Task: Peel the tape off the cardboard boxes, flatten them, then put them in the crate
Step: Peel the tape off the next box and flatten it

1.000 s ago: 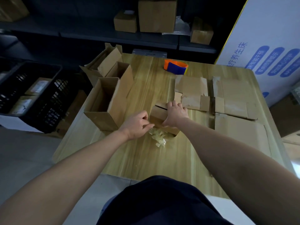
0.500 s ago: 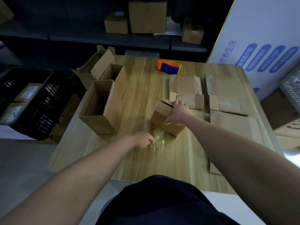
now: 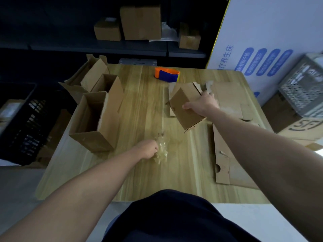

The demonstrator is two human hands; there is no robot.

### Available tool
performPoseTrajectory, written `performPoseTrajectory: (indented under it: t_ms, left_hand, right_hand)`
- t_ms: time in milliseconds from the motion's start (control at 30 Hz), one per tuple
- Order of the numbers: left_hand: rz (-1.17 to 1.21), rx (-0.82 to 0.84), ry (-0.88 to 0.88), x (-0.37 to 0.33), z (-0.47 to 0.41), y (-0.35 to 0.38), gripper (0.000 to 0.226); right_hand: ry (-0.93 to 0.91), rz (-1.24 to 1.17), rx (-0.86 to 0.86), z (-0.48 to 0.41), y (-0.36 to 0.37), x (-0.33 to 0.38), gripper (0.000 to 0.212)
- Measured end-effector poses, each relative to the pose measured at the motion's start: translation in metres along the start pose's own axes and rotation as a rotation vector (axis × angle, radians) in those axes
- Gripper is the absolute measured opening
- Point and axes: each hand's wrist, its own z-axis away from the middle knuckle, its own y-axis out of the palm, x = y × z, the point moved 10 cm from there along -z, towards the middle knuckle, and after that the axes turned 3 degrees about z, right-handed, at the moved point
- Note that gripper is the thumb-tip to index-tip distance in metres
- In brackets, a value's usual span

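Note:
My right hand (image 3: 201, 105) grips a small cardboard box (image 3: 186, 106) and holds it tilted above the wooden table (image 3: 139, 105), right of centre. My left hand (image 3: 148, 148) pinches a crumpled wad of clear tape (image 3: 161, 151) lying on the table near the front. Two open upright boxes (image 3: 95, 119) stand at the table's left side. Flattened cardboard sheets (image 3: 230, 105) lie along the right side. A black crate (image 3: 22, 123) sits on the floor to the left.
An orange and blue tape dispenser (image 3: 167, 75) rests at the table's far edge. Dark shelves behind carry several boxes (image 3: 139, 21). A white printed panel (image 3: 267, 37) and a grey perforated crate (image 3: 300, 91) stand to the right.
My right hand has lifted the small box off the table and carried it right and farther away. My left hand has pulled the tape wad off it toward the table's front.

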Motion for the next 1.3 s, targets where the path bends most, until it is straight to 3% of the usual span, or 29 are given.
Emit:
performPoseTrajectory:
  t_ms: [167, 300, 400, 500, 600, 800, 967, 1067, 1133, 1200, 1233, 1300]
  left_hand:
    - [0.138, -0.309, 0.013, -0.006, 0.006, -0.063, 0.023]
    - [0.835, -0.566, 0.069, -0.025, 0.021, -0.127, 0.036]
    - [1.37, -0.398, 0.082, -0.051, 0.014, -0.142, 0.079]
    - [1.565, -0.342, 0.032, -0.065, 0.007, -0.151, 0.076]
    - [1.604, -0.423, -0.035, -0.065, -0.001, -0.151, 0.05]
    - [1.673, -0.451, -0.17, -0.067, -0.013, -0.14, 0.027]
    - [1.642, -0.496, -0.19, -0.065, -0.021, -0.147, 0.035]
    - [1.571, -0.527, -0.151, -0.067, -0.025, -0.153, 0.052]
    - [1.541, -0.526, -0.12, -0.066, -0.027, -0.155, 0.053]
    - [1.436, -0.544, -0.066, -0.062, -0.027, -0.158, 0.056]
    - [1.339, -0.572, -0.04, -0.059, -0.026, -0.161, 0.057]
    - [1.099, -0.629, -0.019, -0.057, -0.024, -0.167, 0.058]
  right_hand:
    - [-0.123, 0.026, -0.089, 0.01, 0.005, 0.028, 0.098]
    - [-0.223, 0.147, -0.205, 0.013, -0.002, 0.046, 0.095]
    - [-0.302, 0.246, -0.237, 0.017, 0.0, 0.054, 0.097]
    - [-0.383, 0.295, -0.238, 0.02, 0.002, 0.06, 0.095]
    - [-0.433, 0.29, -0.202, 0.018, -0.001, 0.058, 0.097]
    - [-0.525, 0.182, -0.005, 0.014, 0.002, 0.048, 0.089]
    - [-0.474, -0.034, 0.082, 0.005, -0.004, 0.031, 0.083]
    - [-0.469, 0.073, 0.051, 0.002, -0.008, 0.029, 0.079]
    - [-0.461, 0.044, -0.011, 0.001, -0.015, 0.029, 0.058]
    - [-0.452, -0.053, -0.039, 0.0, -0.02, 0.03, 0.02]
    - [-0.467, -0.071, -0.06, 0.002, -0.023, 0.033, 0.014]
    - [-0.51, -0.055, -0.094, 0.005, -0.028, 0.042, 0.023]
